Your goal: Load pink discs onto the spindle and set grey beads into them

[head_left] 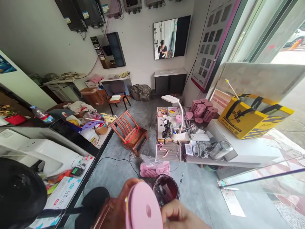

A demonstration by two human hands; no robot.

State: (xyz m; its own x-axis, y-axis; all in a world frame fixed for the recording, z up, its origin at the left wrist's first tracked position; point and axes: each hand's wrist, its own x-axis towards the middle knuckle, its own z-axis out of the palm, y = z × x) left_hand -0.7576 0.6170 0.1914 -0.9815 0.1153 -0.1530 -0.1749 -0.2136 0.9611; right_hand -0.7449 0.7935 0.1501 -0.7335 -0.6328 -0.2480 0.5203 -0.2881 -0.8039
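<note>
A pink round spool (144, 206) with a hole in its middle is close to the camera at the bottom centre. My left hand (122, 197) holds it from behind its left side, and most of those fingers are hidden. At its right edge, my right hand (178, 216) has its fingers bent together against the rim; whether they pinch something thin cannot be made out. A small yellowish spot shows on the spool's left edge.
Beyond stands a table (170, 149) with a white lamp (181, 114), pliers (166, 152) and stacked pink spools (200, 109). Below are a bin (176, 184) and bagged pink spools (154, 168). A wooden chair (128, 130) is farther back; a yellow bag (252, 117) stands right.
</note>
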